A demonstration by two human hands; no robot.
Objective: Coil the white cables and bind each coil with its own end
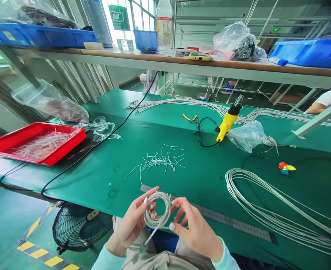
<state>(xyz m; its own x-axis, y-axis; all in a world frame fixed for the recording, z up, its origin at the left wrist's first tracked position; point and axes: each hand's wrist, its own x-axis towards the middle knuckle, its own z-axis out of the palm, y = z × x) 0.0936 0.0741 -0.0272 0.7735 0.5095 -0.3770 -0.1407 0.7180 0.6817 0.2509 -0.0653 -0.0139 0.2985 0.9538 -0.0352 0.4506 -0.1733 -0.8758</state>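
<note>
A small round coil of pale, clear-sheathed cable (168,210) is held up over the table's front edge. My left hand (135,221) grips its left side, thumb on top and fingertips showing through the ring. At the coil's right side is my right hand (195,227), its fingers curled and its thumb by a cable strand low on the ring; its hold looks loose. One cable end with a clear connector (138,252) hangs toward my lap. Just beyond my hands, a steel ruler (232,223) lies slantwise on the green table (98,180).
Thin white strips (161,162) lie mid-table. Longer looped cables (255,198) are at the right. A yellow heat gun (227,123) stands behind, near yellow-handled cutters (190,118). The red tray (50,159) at left holds more strips. A black cord (98,141) crosses the left side.
</note>
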